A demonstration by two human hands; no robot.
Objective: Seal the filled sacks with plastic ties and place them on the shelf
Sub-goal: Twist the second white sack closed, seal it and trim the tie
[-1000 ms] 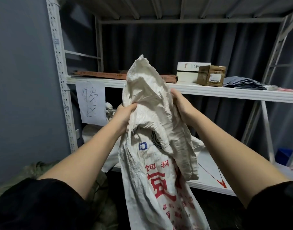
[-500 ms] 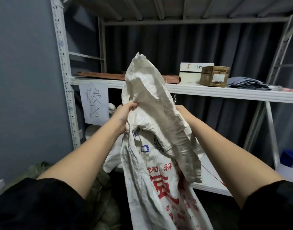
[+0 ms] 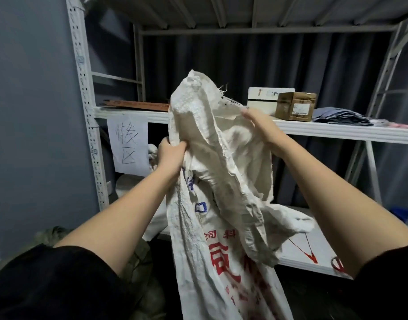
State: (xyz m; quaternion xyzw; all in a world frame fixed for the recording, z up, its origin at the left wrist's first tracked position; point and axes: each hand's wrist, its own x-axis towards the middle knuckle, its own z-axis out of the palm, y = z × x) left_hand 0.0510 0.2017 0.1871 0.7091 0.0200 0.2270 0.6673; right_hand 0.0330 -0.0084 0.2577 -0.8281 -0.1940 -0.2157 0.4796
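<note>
White woven sack [image 3: 221,204], red and blue print on its face, held upright in front of the shelf [image 3: 337,132], centre of view; lower part runs out of frame at the bottom. Its top is crumpled and open, one flap standing up, another folded over and hanging to the right. Left hand [image 3: 169,155] fisted round a bunch of sack cloth at the left edge of the mouth. Right hand [image 3: 260,125] higher and farther right, fingers pinching the far rim of the mouth; fingertips partly hidden by cloth. Hands apart, mouth stretched between them. On the upper shelf board, far right: white box [image 3: 265,98], brown carton [image 3: 295,106] touching it, folded grey cloth [image 3: 339,115] beside that. Flat brown board [image 3: 136,104] at far left. Paper sign [image 3: 128,144] with handwritten characters hangs from the shelf edge, left. Lower board [image 3: 314,245] has red marks.
</note>
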